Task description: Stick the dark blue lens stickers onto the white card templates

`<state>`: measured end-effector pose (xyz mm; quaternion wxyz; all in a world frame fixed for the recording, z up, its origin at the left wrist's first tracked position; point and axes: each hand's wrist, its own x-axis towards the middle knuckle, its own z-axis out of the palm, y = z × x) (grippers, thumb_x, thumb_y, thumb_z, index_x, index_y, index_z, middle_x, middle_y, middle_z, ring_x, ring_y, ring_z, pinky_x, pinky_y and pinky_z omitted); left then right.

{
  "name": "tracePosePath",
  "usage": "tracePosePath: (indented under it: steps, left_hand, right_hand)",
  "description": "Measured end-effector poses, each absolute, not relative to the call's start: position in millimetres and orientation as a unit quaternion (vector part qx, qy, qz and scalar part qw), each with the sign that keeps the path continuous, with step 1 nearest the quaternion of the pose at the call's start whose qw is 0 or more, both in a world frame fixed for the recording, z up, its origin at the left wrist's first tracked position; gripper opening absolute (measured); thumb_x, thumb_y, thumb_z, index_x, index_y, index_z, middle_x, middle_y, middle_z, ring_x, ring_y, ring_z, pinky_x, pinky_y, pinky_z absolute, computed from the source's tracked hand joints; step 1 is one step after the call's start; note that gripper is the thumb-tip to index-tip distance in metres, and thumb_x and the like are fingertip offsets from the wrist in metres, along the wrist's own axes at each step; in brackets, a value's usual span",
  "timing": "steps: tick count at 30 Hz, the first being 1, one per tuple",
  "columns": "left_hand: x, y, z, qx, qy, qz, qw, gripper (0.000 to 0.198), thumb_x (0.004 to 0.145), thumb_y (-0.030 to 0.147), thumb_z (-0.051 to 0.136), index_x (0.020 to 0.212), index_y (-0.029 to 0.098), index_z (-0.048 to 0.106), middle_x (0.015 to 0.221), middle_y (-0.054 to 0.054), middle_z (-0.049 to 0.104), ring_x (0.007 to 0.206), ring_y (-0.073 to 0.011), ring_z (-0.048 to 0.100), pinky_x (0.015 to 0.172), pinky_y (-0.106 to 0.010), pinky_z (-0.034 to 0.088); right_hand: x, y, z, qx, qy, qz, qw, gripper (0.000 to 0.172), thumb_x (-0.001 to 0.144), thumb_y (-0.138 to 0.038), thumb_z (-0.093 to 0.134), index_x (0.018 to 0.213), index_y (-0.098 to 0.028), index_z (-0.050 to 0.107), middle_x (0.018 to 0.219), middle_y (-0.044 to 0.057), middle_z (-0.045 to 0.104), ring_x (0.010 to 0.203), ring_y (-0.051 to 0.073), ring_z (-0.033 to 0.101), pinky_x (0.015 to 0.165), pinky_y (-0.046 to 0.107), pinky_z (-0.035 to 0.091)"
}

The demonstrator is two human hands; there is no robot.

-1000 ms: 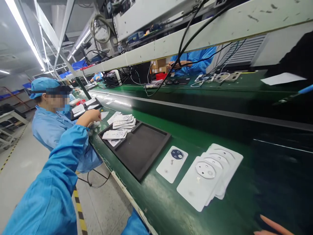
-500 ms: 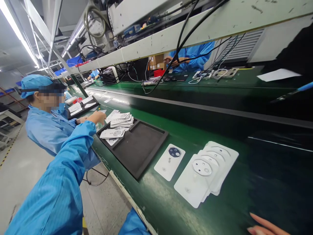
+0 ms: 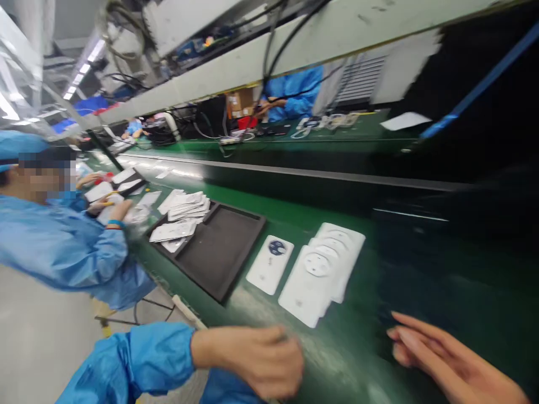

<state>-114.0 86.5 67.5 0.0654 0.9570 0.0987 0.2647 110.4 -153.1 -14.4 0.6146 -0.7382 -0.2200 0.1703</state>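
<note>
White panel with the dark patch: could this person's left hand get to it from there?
Probably yes. The left hand is by the near edge of the bench, and nothing visible lies between it and the white panel. The overlapping panels sit beside that panel, not on it.

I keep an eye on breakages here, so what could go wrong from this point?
The fanned white panels overlap loosely near the left hand; a brush from it might slide them apart.

The messy pile of panels sits unevenly at one end of the black tray; a bump could spill some.

The single panel lies between tray and fanned panels, so it might get knocked or scuffed.
</note>
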Motion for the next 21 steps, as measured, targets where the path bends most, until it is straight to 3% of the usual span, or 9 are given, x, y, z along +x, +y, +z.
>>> tracePosePath:
  steps: [2,4,5,7,9,12,14,16,21]
  left_hand:
    - [-88,35,42,0.947,-0.224,0.211,0.090,0.034,0.102,0.036,0.044,0.092,0.024,0.074,0.096,-0.008,0.074,0.094,-0.0206,0.070,0.076,-0.029,0.060]
    - [-65,5,23,0.917,-0.360,0.154,0.071,0.032,0.101,0.031,0.049,0.119,0.012,0.067,0.127,-0.016,0.067,0.121,-0.0280,0.062,0.099,-0.039,0.053]
    - [-54,-3,16,0.930,-0.337,0.134,0.062,0.041,0.101,0.034,0.049,0.129,0.006,0.061,0.138,-0.022,0.060,0.131,-0.0324,0.055,0.106,-0.045,0.048]
    - [-36,-11,1,0.957,-0.256,0.110,0.081,0.054,0.102,0.042,0.049,0.139,0.002,0.051,0.148,-0.026,0.048,0.142,-0.0363,0.044,0.113,-0.051,0.042]
    - [-25,-12,-10,0.962,-0.230,0.088,0.114,0.058,0.101,0.044,0.049,0.143,0.005,0.047,0.153,-0.025,0.043,0.145,-0.0371,0.039,0.115,-0.052,0.040]
    - [-23,-8,-16,0.959,-0.237,0.071,0.136,0.052,0.100,0.038,0.049,0.142,0.008,0.047,0.153,-0.025,0.043,0.144,-0.0383,0.040,0.114,-0.054,0.042]
    - [-26,-6,-15,0.957,-0.238,0.078,0.148,0.050,0.097,0.034,0.051,0.140,0.008,0.048,0.150,-0.026,0.045,0.143,-0.0397,0.041,0.113,-0.057,0.043]
    - [-28,-5,-12,0.955,-0.225,0.103,0.163,0.053,0.095,0.034,0.055,0.140,0.007,0.046,0.150,-0.030,0.042,0.145,-0.0421,0.037,0.113,-0.061,0.042]
    - [-27,-5,-10,0.956,-0.147,0.176,0.184,0.067,0.094,0.032,0.059,0.148,0.005,0.030,0.156,-0.035,0.026,0.152,-0.0427,0.018,0.113,-0.063,0.040]
  right_hand:
    - [113,-154,6,-0.681,-0.135,0.173,0.699,0.026,0.081,-0.050,0.077,0.099,-0.031,0.076,0.079,0.008,0.070,0.042,0.014,0.052,0.036,0.030,0.046]
    - [124,-160,14,-0.673,-0.139,0.074,0.722,0.034,0.079,-0.047,0.080,0.105,-0.028,0.072,0.076,0.003,0.069,0.039,0.011,0.046,0.033,0.026,0.040]
    - [131,-164,14,-0.705,-0.166,0.022,0.689,0.034,0.082,-0.046,0.078,0.108,-0.025,0.071,0.080,0.004,0.072,0.046,0.014,0.054,0.040,0.028,0.047]
    - [144,-173,7,-0.771,-0.274,-0.037,0.573,0.030,0.091,-0.042,0.069,0.115,-0.023,0.070,0.104,0.010,0.075,0.084,0.023,0.071,0.072,0.039,0.061]
    - [151,-177,-1,-0.808,-0.385,-0.050,0.444,0.036,0.099,-0.037,0.057,0.132,-0.024,0.064,0.132,0.011,0.066,0.124,0.028,0.061,0.102,0.049,0.053]
    - [148,-167,-7,-0.843,-0.463,-0.025,0.272,0.045,0.106,-0.032,0.044,0.151,-0.028,0.046,0.153,0.010,0.049,0.145,0.031,0.040,0.117,0.064,0.029]
    - [142,-156,-8,-0.862,-0.465,-0.012,0.203,0.046,0.107,-0.031,0.042,0.153,-0.033,0.041,0.153,0.009,0.049,0.143,0.033,0.041,0.116,0.074,0.014]
    - [135,-150,-7,-0.870,-0.457,-0.015,0.185,0.045,0.108,-0.030,0.043,0.153,-0.035,0.042,0.143,0.010,0.060,0.132,0.031,0.051,0.114,0.076,0.002]
    - [123,-159,-1,-0.855,-0.474,-0.043,0.204,0.035,0.107,-0.028,0.049,0.141,-0.032,0.056,0.106,0.005,0.073,0.102,0.022,0.063,0.116,0.068,-0.006]
